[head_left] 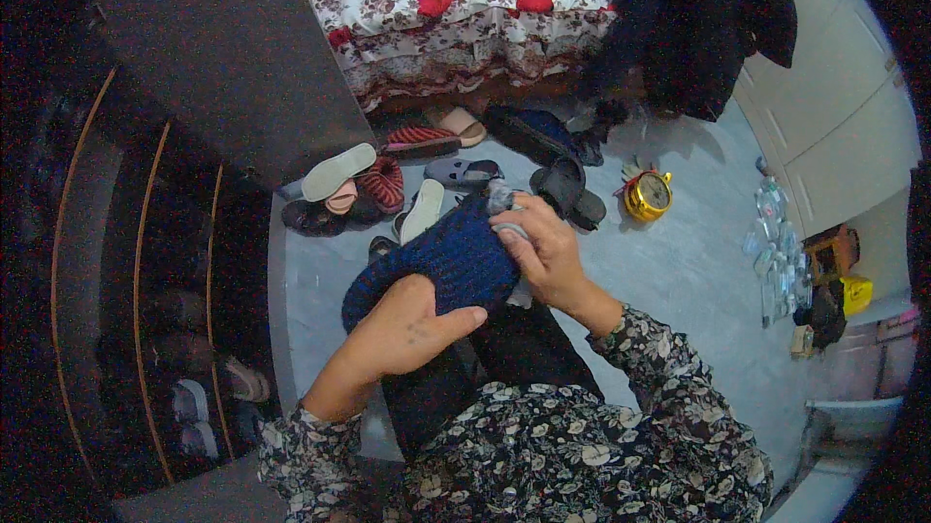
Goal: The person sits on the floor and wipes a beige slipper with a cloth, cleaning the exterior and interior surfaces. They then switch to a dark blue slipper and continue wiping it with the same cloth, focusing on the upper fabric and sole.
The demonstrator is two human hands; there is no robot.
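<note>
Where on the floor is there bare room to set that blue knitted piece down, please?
The grey floor is bare between the yellow alarm clock and the plastic bottles. It is crowded ahead of the hands, where slippers and sandals pile up below the floral bedspread.

Blue knitted slipper [441,256]: underside hidden by left hand [402,329].
Shoe rack [145,329]: dark, contents unclear.

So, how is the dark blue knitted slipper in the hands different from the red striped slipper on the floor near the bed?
The blue knitted slipper is held up in both hands, the left hand below it and the right hand at its far end; the red striped slipper lies flat on the floor. The blue one is plain dark; the red one has stripes. Both are indoor footwear.
</note>
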